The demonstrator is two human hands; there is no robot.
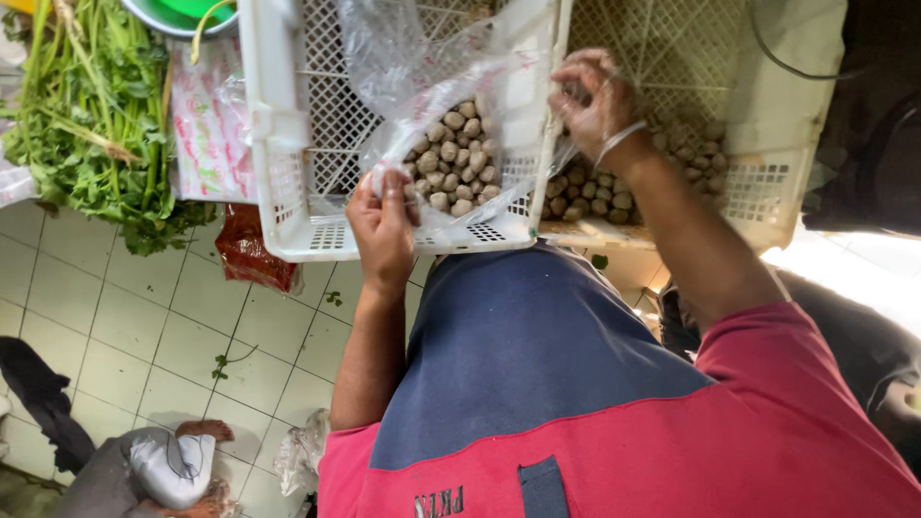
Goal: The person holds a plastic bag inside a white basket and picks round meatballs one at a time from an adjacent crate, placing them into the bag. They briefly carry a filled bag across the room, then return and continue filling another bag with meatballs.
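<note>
A clear plastic bag [451, 86] holding several grey-brown meatballs [457, 158] hangs inside a white plastic crate [278, 144]. My left hand [382, 225] grips the bag's lower edge near the crate's front rim. My right hand [595, 101], with a rubber band on its wrist, is closed on something small above a second white crate [767, 182]; I cannot tell what it holds. More meatballs [595, 192] lie on that crate's floor.
Leafy green herbs [91, 115] lie at the upper left beside a patterned wrapper [206, 125] and a green bowl [182, 14]. A red packet [251, 251] lies on the white tiled floor [144, 326]. Another person's bare feet [201, 432] show at the bottom left.
</note>
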